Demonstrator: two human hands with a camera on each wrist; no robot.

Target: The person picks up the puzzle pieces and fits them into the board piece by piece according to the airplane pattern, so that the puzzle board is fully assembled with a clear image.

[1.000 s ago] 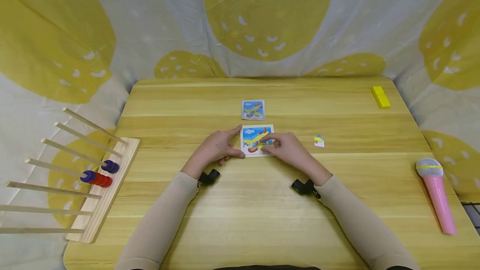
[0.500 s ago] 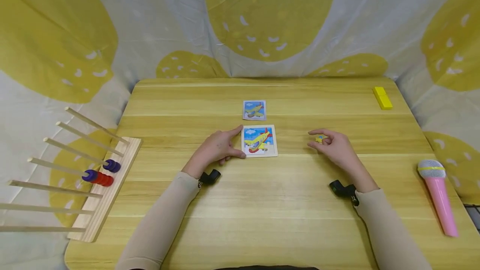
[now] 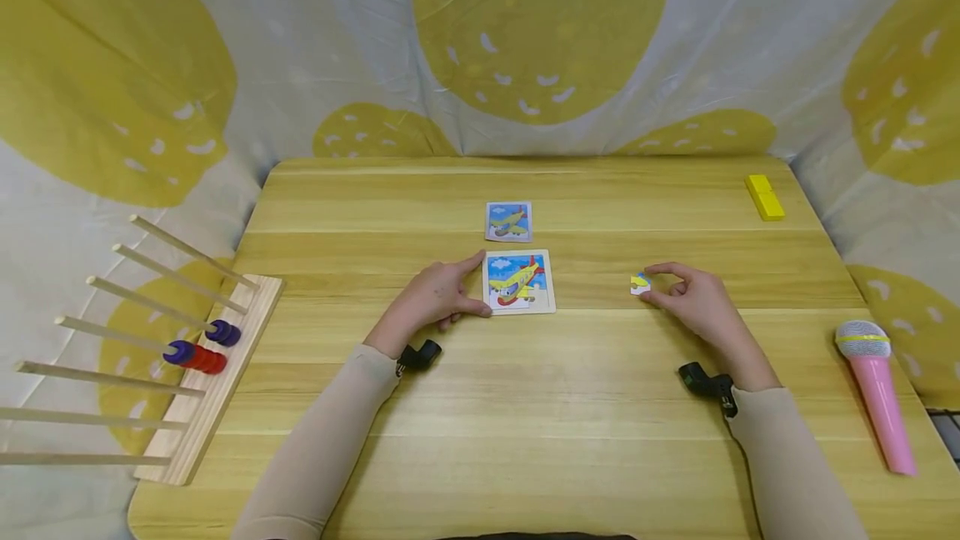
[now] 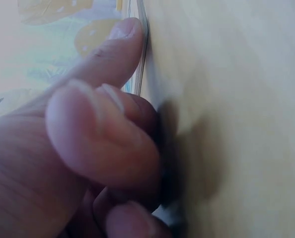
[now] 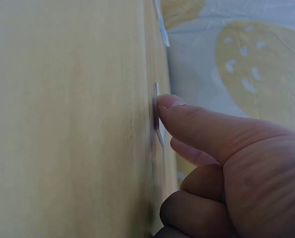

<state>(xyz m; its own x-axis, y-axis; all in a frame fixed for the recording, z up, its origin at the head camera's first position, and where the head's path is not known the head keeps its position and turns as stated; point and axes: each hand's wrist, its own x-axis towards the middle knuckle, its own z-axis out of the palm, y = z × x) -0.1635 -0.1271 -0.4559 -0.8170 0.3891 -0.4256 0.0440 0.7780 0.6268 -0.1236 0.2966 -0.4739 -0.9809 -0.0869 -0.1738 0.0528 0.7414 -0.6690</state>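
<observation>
A small framed airplane jigsaw puzzle (image 3: 517,277) lies flat at the middle of the table; its lower right part is bare and pale. At its left side my left hand (image 3: 435,294) holds the frame by two corners, index finger at the upper one and thumb at the lower one. The left wrist view has the thumb (image 4: 120,52) against the frame's edge, other fingers curled. Off to the right, my right hand (image 3: 693,298) pinches a loose puzzle piece (image 3: 639,284) by its right side with thumb and index finger. In the right wrist view that piece appears edge-on at the thumb tip.
Behind the puzzle lies an airplane picture card (image 3: 508,222). A wooden bead rack (image 3: 217,382) with upright rods stands at the left. Yellow blocks (image 3: 765,197) lie at the back right, and a pink toy microphone (image 3: 877,398) at the right edge.
My right hand has left the puzzle, moved right to the loose piece and now pinches it. The left hand stays at the frame.
</observation>
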